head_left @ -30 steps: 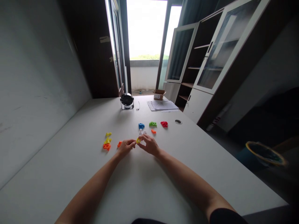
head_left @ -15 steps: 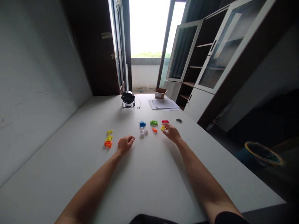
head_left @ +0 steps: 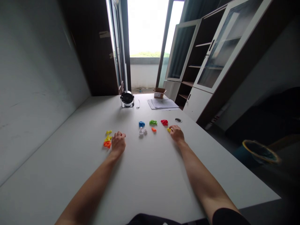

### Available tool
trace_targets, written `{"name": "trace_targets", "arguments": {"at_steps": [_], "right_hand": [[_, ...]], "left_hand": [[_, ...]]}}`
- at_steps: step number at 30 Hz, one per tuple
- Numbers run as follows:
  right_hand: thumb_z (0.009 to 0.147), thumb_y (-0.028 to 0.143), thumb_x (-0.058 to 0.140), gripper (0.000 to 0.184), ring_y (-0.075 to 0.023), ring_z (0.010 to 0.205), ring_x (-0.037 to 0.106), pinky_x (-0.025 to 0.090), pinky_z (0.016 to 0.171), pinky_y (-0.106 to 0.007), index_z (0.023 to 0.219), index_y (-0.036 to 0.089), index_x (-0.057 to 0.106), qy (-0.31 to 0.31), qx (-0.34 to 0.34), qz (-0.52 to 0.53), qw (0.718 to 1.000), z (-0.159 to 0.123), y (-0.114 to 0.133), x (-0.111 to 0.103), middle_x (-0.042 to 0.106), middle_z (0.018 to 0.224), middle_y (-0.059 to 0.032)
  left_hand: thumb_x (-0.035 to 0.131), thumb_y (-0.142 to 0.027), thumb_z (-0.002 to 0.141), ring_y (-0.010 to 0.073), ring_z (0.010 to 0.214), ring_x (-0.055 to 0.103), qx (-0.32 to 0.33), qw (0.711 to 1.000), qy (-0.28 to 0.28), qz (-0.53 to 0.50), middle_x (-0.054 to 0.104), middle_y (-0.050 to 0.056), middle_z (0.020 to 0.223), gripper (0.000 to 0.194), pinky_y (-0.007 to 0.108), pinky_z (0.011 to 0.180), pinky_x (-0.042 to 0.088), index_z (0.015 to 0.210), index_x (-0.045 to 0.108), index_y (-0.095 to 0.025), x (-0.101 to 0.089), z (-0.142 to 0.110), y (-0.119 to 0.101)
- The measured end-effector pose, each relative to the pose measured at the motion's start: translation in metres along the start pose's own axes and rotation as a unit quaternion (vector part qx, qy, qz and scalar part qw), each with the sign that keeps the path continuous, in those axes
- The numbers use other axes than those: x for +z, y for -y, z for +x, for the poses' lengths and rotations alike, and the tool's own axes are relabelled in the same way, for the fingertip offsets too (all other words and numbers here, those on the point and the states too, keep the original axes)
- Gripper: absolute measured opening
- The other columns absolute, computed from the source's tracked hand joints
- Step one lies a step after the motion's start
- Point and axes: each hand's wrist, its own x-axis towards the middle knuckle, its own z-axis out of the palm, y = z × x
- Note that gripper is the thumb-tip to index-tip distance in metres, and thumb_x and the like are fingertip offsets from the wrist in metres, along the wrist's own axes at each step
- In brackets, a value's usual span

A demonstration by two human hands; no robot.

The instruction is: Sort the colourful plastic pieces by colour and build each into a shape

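Note:
My right hand (head_left: 177, 134) is at the right of the coloured pieces, its fingertips closed on a small yellow plastic piece (head_left: 169, 129) at table level. Just beyond that piece lies a cluster of red plastic pieces (head_left: 164, 122). On the left, my left hand (head_left: 118, 143) rests low over the table with its fingers curled down; whatever is under them is hidden. Close beside it are orange pieces (head_left: 107, 144), yellow pieces (head_left: 108, 138) and a lone yellow piece (head_left: 109, 132).
Between the hands lie blue pieces (head_left: 142, 124), green pieces (head_left: 153, 122), white pieces (head_left: 141, 131) and an orange piece (head_left: 153, 129). Farther back stand a round black device (head_left: 127, 98), papers (head_left: 164, 104) and an open cardboard box (head_left: 159, 93). A cable hole (head_left: 178, 120) sits at right.
My right hand has carried the yellow piece from the middle to the right, below the red pieces. My left hand has shifted left, over where a single orange piece lay.

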Motion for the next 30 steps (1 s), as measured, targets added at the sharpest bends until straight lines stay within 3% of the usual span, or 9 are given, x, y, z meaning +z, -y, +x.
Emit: {"name": "trace_targets", "arguments": {"at_steps": [4, 8, 13, 17, 21, 25, 28, 30], "right_hand": [[0.087, 0.02, 0.056, 0.015, -0.0242, 0.097, 0.056, 0.044, 0.086, -0.032, 0.096, 0.021, 0.068, 0.01, -0.013, -0.017, 1.0, -0.001, 0.002, 0.003, 0.066, 0.1, -0.0089], [0.088, 0.022, 0.057, 0.017, -0.0256, 0.097, 0.055, 0.044, 0.086, -0.033, 0.1, 0.02, 0.068, 0.004, -0.005, -0.037, 0.999, -0.002, 0.003, 0.003, 0.066, 0.101, -0.01], [0.088, 0.021, 0.056, 0.018, -0.0269, 0.099, 0.054, 0.043, 0.086, -0.035, 0.101, 0.02, 0.069, -0.004, -0.004, -0.047, 0.999, -0.002, 0.01, -0.005, 0.065, 0.103, -0.0115], [0.089, 0.021, 0.055, 0.019, -0.0277, 0.101, 0.054, 0.043, 0.089, -0.036, 0.103, 0.018, 0.068, -0.022, -0.026, -0.03, 0.999, 0.0, 0.028, -0.015, 0.065, 0.104, -0.0119], [0.092, 0.021, 0.054, 0.016, -0.0268, 0.1, 0.055, 0.044, 0.093, -0.037, 0.099, 0.019, 0.068, -0.034, -0.071, 0.02, 0.997, 0.002, 0.056, -0.026, 0.066, 0.105, -0.011], [0.093, 0.022, 0.054, 0.014, -0.0264, 0.102, 0.057, 0.045, 0.093, -0.039, 0.095, 0.022, 0.068, -0.031, -0.115, 0.081, 0.99, 0.0, 0.091, -0.032, 0.067, 0.105, -0.0091], [0.094, 0.022, 0.055, 0.013, -0.0262, 0.098, 0.058, 0.047, 0.09, -0.04, 0.092, 0.023, 0.067, -0.026, -0.151, 0.12, 0.981, -0.007, 0.116, -0.034, 0.068, 0.097, -0.007], [0.094, 0.022, 0.055, 0.012, -0.0256, 0.095, 0.058, 0.047, 0.088, -0.04, 0.09, 0.024, 0.067, -0.018, -0.178, 0.141, 0.974, -0.014, 0.133, -0.034, 0.069, 0.095, -0.0059]], "left_hand": [[0.043, -0.013, 0.094, 0.0267, 0.098, 0.052, 0.009, 1.0, 0.009, -0.017, 0.057, 0.013, 0.102, 0.025, 0.038, 0.087, 0.042, 0.095, 0.068, -0.018, 0.011, 0.002, 0.006], [0.047, -0.009, 0.088, 0.0246, 0.101, 0.056, 0.036, 0.994, 0.003, -0.106, 0.058, 0.011, 0.108, 0.028, 0.035, 0.094, 0.045, 0.103, 0.068, -0.019, 0.014, 0.002, 0.003], [0.041, 0.004, 0.072, 0.0215, 0.11, 0.059, 0.054, 0.963, 0.011, -0.262, 0.061, 0.006, 0.115, 0.044, 0.034, 0.097, 0.047, 0.097, 0.066, -0.022, 0.01, 0.004, -0.003], [0.036, 0.007, 0.064, 0.02, 0.115, 0.058, 0.053, 0.939, -0.013, -0.34, 0.062, 0.006, 0.118, 0.046, 0.031, 0.091, 0.049, 0.09, 0.063, -0.021, 0.01, 0.007, 0.001], [0.043, 0.0, 0.073, 0.0229, 0.107, 0.059, 0.02, 0.966, -0.021, -0.255, 0.065, 0.008, 0.109, 0.036, 0.035, 0.095, 0.046, 0.092, 0.065, -0.02, 0.015, 0.009, 0.009], [0.053, -0.021, 0.085, 0.0268, 0.101, 0.059, -0.039, 0.989, -0.021, -0.141, 0.067, 0.01, 0.105, 0.02, 0.038, 0.093, 0.044, 0.099, 0.068, -0.02, 0.017, 0.008, 0.015], [0.05, -0.03, 0.091, 0.0266, 0.098, 0.059, -0.049, 0.991, -0.009, -0.128, 0.068, 0.01, 0.099, 0.021, 0.037, 0.088, 0.043, 0.096, 0.068, -0.021, 0.016, 0.007, 0.016], [0.046, -0.027, 0.092, 0.0256, 0.097, 0.06, -0.048, 0.988, 0.004, -0.147, 0.07, 0.009, 0.097, 0.023, 0.037, 0.088, 0.042, 0.094, 0.068, -0.021, 0.015, 0.008, 0.015]]}}
